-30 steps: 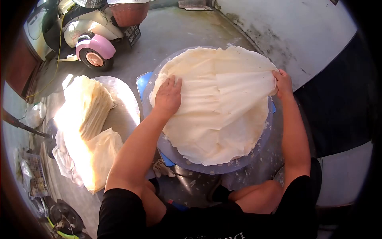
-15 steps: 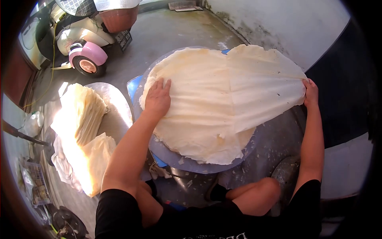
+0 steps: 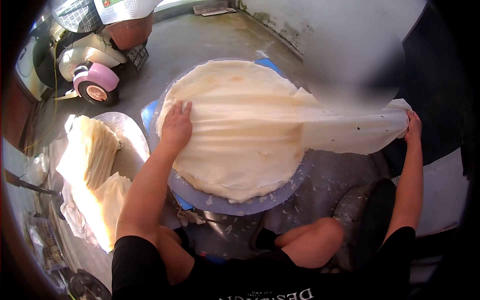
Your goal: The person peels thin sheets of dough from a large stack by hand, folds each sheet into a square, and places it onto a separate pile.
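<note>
A stack of thin, pale round flatbread sheets [image 3: 235,170] lies on a round board [image 3: 210,202] in front of me. My left hand [image 3: 176,127] rests flat on the stack's left side, fingers stretched out. Far to the right, my right hand [image 3: 413,126] pinches the gathered end of a flatbread sheet [image 3: 350,131]. That sheet is stretched taut past the stack's right edge, its held end hanging clear of the board. A blurred grey patch covers part of the view just above the sheet.
At the left, folded flatbread sheets [image 3: 92,155] stand on another round board [image 3: 132,137]. Blue corners [image 3: 270,65] show under the main board. A scooter with a pink wheel guard [image 3: 100,77] is at the upper left. A dark round seat [image 3: 372,220] stands beside my knee.
My right hand has moved further right with the sheet's end, drawing the sheet narrower and off more of the stack. My left hand stays pressed on the stack. The view has shifted slightly.
</note>
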The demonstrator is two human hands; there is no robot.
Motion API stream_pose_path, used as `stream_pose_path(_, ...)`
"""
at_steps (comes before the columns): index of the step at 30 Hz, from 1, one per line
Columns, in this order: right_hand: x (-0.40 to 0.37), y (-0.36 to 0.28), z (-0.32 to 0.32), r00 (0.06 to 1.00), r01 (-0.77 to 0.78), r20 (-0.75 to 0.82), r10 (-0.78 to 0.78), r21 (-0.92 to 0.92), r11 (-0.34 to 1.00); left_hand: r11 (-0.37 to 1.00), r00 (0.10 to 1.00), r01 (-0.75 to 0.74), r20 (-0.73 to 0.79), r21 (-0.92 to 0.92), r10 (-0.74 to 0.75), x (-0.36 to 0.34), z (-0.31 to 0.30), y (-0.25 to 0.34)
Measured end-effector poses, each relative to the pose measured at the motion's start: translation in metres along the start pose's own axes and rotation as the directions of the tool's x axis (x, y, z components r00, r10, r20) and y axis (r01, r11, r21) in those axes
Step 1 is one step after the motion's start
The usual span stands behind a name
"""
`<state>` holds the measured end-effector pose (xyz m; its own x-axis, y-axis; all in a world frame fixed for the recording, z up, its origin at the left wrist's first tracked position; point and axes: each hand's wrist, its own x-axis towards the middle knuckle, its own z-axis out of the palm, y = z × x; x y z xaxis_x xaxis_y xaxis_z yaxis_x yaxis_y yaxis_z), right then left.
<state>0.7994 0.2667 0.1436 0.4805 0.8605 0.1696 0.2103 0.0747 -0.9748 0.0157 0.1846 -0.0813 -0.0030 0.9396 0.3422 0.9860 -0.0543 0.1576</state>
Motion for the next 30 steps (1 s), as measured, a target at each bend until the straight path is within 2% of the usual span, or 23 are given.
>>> stream_pose_path(7, -0.005, -0.025, -0.085, 0.994, -0.001, -0.108, 0.005, 0.038, 0.999, 0.999, 0.998, 0.044, 0.048, 0.010, -0.045, 0.001, -0.006, 0.004)
stream_pose_path(9, -0.007, -0.035, -0.109, 0.971, -0.001, -0.237, 0.021, 0.085, 0.996, 0.999, 0.997, 0.043, 0.063, 0.005, -0.043, 0.001, -0.007, 0.004)
stream_pose_path(10, -0.007, -0.042, -0.122, 0.982, 0.011, -0.191, 0.009, 0.104, 0.994, 0.998, 0.995, 0.061, 0.078, 0.002, -0.061, 0.002, -0.008, 0.005)
stream_pose_path(12, -0.007, -0.060, -0.138, 0.980, 0.034, -0.198, -0.005, 0.141, 0.989, 0.997, 0.993, 0.073, 0.090, -0.007, -0.072, 0.004, -0.011, 0.007)
stream_pose_path(14, -0.021, -0.091, -0.131, 0.981, 0.063, -0.193, -0.033, 0.155, 0.986, 0.993, 0.987, 0.110, 0.123, -0.045, -0.104, 0.006, -0.018, 0.010)
stream_pose_path(16, -0.035, -0.118, -0.113, 0.997, 0.068, 0.011, -0.070, 0.144, 0.987, 0.990, 0.990, 0.110, 0.102, -0.088, -0.101, 0.012, -0.021, 0.005)
stream_pose_path(17, -0.050, -0.133, -0.093, 0.995, 0.083, 0.050, -0.088, 0.084, 0.993, 0.984, 0.990, 0.119, 0.089, -0.132, -0.107, 0.016, -0.021, 0.005)
stream_pose_path(18, -0.063, -0.147, -0.077, 0.988, 0.089, 0.127, -0.092, 0.027, 0.996, 0.989, 0.998, 0.057, 0.041, -0.136, -0.052, 0.016, -0.028, 0.010)
stream_pose_path(19, -0.084, -0.159, -0.051, 0.986, 0.145, 0.080, -0.144, -0.004, 0.989, 0.990, 1.000, -0.007, -0.013, -0.141, 0.005, 0.016, -0.039, 0.016)
stream_pose_path(21, -0.115, -0.185, -0.026, 0.953, 0.128, 0.281, -0.110, -0.048, 0.991, 0.977, 0.983, -0.128, -0.153, -0.173, 0.101, 0.017, -0.048, 0.033)
stream_pose_path(23, -0.150, -0.213, -0.007, 0.918, 0.116, 0.386, -0.092, -0.039, 0.993, 0.932, 0.981, -0.167, -0.150, -0.321, 0.124, 0.020, -0.061, 0.056)
stream_pose_path(25, -0.176, -0.238, -0.001, 0.877, 0.170, 0.453, -0.158, 0.015, 0.985, 0.819, 0.974, -0.224, -0.129, -0.528, 0.184, 0.016, -0.072, 0.090)
stream_pose_path(26, -0.191, -0.251, 0.003, 0.874, 0.176, 0.457, -0.165, 0.019, 0.984, 0.754, 0.980, -0.189, -0.068, -0.629, 0.189, 0.011, -0.079, 0.113)
stream_pose_path(28, -0.221, -0.275, 0.007, 0.799, 0.264, 0.531, -0.283, 0.114, 0.958, 0.601, 0.973, -0.101, 0.047, -0.793, 0.226, -0.002, -0.087, 0.161)
stream_pose_path(29, -0.232, -0.283, 0.007, 0.795, 0.267, 0.535, -0.287, 0.116, 0.957, 0.517, 0.961, -0.053, 0.098, -0.855, 0.260, -0.010, -0.087, 0.183)
stream_pose_path(30, -0.241, -0.290, 0.006, 0.823, 0.293, 0.461, -0.332, 0.157, 0.943, 0.438, 0.939, -0.002, 0.149, -0.899, 0.310, -0.018, -0.091, 0.204)
